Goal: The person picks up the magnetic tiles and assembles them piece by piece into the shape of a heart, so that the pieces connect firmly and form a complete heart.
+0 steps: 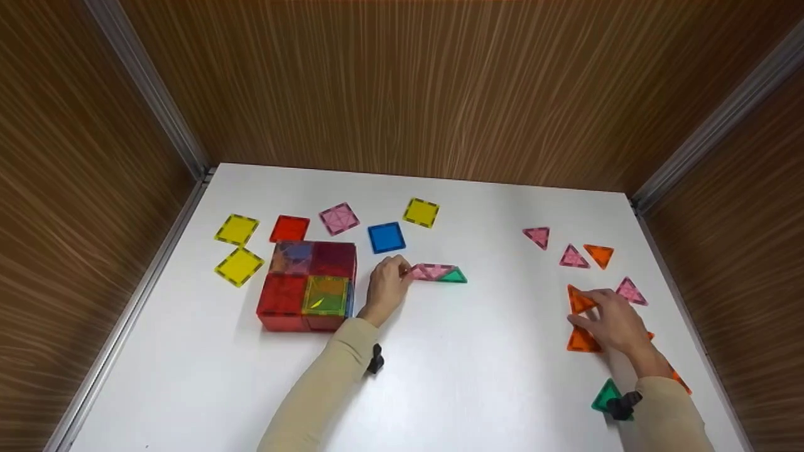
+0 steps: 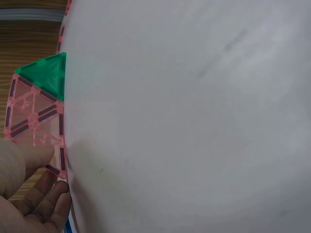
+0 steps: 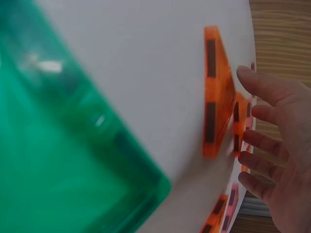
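Observation:
My left hand (image 1: 386, 289) pinches the end of a short strip of magnetic tiles, thumb on one side and fingers on the other. Two pink triangle tiles (image 2: 36, 111) and a green triangle tile (image 2: 48, 75) make up this strip, joined edge to edge. On the right side of the table, my right hand (image 1: 619, 320) hovers low with thumb and fingers apart around an orange triangle tile (image 1: 578, 302). Just nearer lies a second orange triangle tile (image 1: 582, 341). In the right wrist view the fingers (image 3: 262, 141) are loosely bent with nothing between them.
A block of red tiles (image 1: 282, 295), with a yellow square tile (image 1: 326, 295) on its top, stands left of my left hand. Behind it lie a blue square tile (image 1: 386, 238) and several other squares. More pink triangles (image 1: 573, 257) and a green triangle (image 1: 606, 397) surround my right hand.

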Tool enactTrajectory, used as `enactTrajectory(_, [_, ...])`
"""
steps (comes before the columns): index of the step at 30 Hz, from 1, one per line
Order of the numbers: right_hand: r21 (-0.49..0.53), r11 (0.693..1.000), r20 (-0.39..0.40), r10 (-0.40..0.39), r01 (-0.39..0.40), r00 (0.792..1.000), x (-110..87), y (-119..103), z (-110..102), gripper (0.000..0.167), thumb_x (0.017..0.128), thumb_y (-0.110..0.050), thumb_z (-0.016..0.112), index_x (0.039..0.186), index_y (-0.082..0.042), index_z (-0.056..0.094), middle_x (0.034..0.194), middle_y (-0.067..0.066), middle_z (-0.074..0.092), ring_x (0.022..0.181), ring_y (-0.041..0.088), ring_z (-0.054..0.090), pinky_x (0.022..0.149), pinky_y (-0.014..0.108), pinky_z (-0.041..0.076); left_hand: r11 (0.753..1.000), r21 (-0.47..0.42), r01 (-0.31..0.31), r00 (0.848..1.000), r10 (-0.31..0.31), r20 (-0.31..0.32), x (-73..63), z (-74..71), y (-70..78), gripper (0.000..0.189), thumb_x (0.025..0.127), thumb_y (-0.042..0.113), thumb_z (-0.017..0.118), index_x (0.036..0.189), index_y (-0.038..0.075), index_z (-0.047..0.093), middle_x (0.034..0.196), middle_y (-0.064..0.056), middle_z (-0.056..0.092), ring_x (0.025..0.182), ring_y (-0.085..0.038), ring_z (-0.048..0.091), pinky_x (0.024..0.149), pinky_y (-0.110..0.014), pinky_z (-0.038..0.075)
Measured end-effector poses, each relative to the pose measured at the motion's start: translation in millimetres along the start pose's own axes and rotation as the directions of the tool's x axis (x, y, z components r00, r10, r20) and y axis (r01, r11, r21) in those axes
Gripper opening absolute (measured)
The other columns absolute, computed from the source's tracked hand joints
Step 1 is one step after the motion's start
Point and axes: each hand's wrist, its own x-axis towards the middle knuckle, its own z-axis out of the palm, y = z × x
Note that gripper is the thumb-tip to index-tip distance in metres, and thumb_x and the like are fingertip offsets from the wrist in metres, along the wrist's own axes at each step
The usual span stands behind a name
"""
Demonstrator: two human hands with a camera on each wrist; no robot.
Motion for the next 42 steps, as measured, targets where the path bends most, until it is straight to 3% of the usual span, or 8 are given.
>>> enactTrajectory(10, [0.022,0.999,0.016,0.037,-0.037,0.999,1.6,3,-2,0.061,0.098,-0.035,0.075,0.144,0.002,0.060,0.141,0.031,0.057,0.125,0.051,0.052,0.106,0.073,0.045,1.000,-0.003,0.002,1.000,-0.002,0.004,0.4,-1.6,2.0,0.010,0.098,0.010,0.075,0.105,0.006,0.070,0.106,-0.014,0.071,0.100,-0.026,0.066,0.098,-0.040,0.059])
enactTrajectory(16, [0.056,0.997,0.017,0.052,-0.053,0.998,6.9,-9,-1,0.064,0.098,-0.044,0.075,0.143,-0.001,0.062,0.142,0.028,0.057,0.119,0.046,0.056,0.102,0.067,0.052,1.000,-0.010,0.019,1.000,-0.019,0.020,0.8,-3.2,3.9,0.012,0.098,0.011,0.074,0.108,0.006,0.070,0.109,-0.014,0.071,0.103,-0.026,0.067,0.101,-0.040,0.059])
enactTrajectory(19, [0.061,0.998,-0.003,0.011,-0.010,1.000,11.4,-25,7,0.061,0.095,-0.044,0.078,0.138,-0.002,0.065,0.139,0.026,0.060,0.114,0.042,0.058,0.099,0.063,0.055,1.000,-0.010,0.019,1.000,-0.019,0.021,0.6,-3.3,3.4,0.011,0.099,0.012,0.074,0.108,0.006,0.070,0.109,-0.014,0.071,0.104,-0.027,0.067,0.101,-0.039,0.059])
enactTrajectory(24, [0.055,0.990,-0.033,-0.129,0.131,0.991,17.4,-70,29,0.047,0.090,-0.030,0.084,0.129,-0.006,0.073,0.129,0.018,0.066,0.111,0.034,0.061,0.097,0.057,0.057,1.000,-0.008,-0.002,1.000,0.002,0.003,-0.2,-2.8,1.4,0.010,0.098,0.010,0.075,0.105,0.006,0.070,0.107,-0.015,0.071,0.101,-0.027,0.067,0.099,-0.040,0.059])
enactTrajectory(29, [0.030,0.957,-0.039,-0.288,0.289,0.957,21.6,-116,53,0.043,0.085,-0.029,0.089,0.122,-0.011,0.077,0.123,0.009,0.070,0.111,0.027,0.063,0.095,0.048,0.061,1.000,0.001,-0.021,1.000,0.021,-0.012,-0.6,-2.6,0.4,0.011,0.096,0.010,0.076,0.104,0.004,0.070,0.104,-0.016,0.072,0.099,-0.028,0.067,0.096,-0.042,0.059])
enactTrajectory(34, [0.024,0.910,-0.006,-0.415,0.415,0.910,27.1,-154,70,0.043,0.085,-0.033,0.089,0.121,-0.012,0.078,0.123,0.007,0.071,0.110,0.024,0.065,0.095,0.044,0.061,1.000,0.007,-0.021,1.000,0.021,-0.007,-0.2,-2.9,0.1,0.011,0.097,0.011,0.076,0.104,0.005,0.070,0.103,-0.015,0.072,0.097,-0.027,0.066,0.095,-0.043,0.058])
enactTrajectory(38, [0.042,0.879,0.042,-0.476,0.474,0.879,33.5,-178,83,0.040,0.087,-0.034,0.087,0.120,-0.013,0.078,0.125,0.007,0.072,0.110,0.023,0.065,0.096,0.044,0.061,1.000,0.015,-0.018,1.000,0.018,0.002,0.3,-2.4,-0.3,0.011,0.097,0.011,0.076,0.104,0.005,0.070,0.104,-0.016,0.072,0.098,-0.028,0.066,0.095,-0.043,0.058])
enactTrajectory(42, [0.049,0.866,0.095,-0.500,0.498,0.861,39.3,-199,93,0.039,0.088,-0.035,0.086,0.121,-0.015,0.078,0.126,0.006,0.072,0.111,0.022,0.065,0.097,0.042,0.061,0.999,0.029,-0.035,0.999,0.035,0.008,0.1,-2.0,-1.3,0.012,0.096,0.011,0.076,0.104,0.005,0.070,0.103,-0.015,0.071,0.098,-0.028,0.066,0.094,-0.043,0.058])
